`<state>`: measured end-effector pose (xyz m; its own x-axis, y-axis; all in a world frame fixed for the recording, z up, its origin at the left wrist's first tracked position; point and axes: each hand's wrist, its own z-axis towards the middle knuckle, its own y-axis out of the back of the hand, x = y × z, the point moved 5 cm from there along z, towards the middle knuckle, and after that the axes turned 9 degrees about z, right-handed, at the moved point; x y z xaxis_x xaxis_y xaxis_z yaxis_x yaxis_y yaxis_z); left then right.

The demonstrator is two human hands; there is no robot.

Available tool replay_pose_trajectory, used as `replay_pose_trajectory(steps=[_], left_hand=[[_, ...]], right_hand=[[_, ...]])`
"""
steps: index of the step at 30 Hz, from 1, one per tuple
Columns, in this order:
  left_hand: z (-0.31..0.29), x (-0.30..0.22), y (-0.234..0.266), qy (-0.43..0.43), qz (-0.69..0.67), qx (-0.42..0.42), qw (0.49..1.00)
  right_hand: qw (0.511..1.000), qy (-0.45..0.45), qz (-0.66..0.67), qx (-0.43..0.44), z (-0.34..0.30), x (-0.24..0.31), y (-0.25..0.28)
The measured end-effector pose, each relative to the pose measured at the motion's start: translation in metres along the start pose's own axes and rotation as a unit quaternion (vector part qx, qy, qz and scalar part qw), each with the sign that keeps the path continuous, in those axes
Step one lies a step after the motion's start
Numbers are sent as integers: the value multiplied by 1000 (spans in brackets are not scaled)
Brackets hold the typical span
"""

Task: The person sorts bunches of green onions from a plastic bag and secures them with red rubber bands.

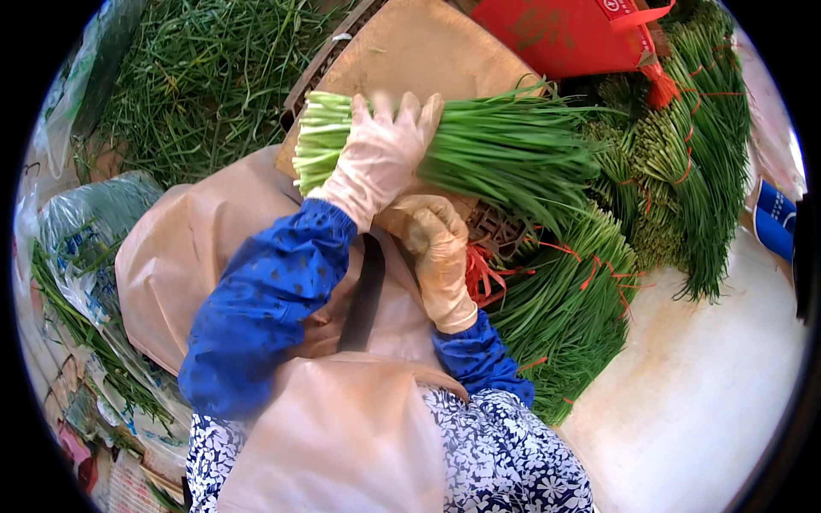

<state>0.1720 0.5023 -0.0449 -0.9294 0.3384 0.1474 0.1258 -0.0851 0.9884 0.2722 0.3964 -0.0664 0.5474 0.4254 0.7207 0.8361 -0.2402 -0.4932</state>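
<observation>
A thick bunch of garlic chives [505, 141] lies across a tan board, pale cut stem ends to the left and green leaves to the right. My left hand [385, 150], in a pale rubber glove, wraps over the stems from above. Just below the bunch, my right hand [432, 244], in a yellowish glove, is closed with its fingers curled in. Whatever it may hold is hidden. Beside the right hand hangs a tuft of red ties [483, 278].
Tied chive bundles [556, 308] lie right of my right arm, with more bundles [684, 162] stacked beyond. A red bag [564, 34] sits behind the tan board [419, 51]. Loose green trimmings [214, 68] cover the far left. Plastic wrap [103, 214] lies at left.
</observation>
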Motion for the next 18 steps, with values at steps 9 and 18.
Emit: replay_pose_trajectory(steps=[9, 18], left_hand=[[-4, -4, -1, 1, 7, 7, 1000], [-5, -6, 7, -9, 23, 23, 999]], right_hand=[[905, 254, -333, 79, -26, 121, 0], [607, 377, -699, 19, 23, 225, 119]])
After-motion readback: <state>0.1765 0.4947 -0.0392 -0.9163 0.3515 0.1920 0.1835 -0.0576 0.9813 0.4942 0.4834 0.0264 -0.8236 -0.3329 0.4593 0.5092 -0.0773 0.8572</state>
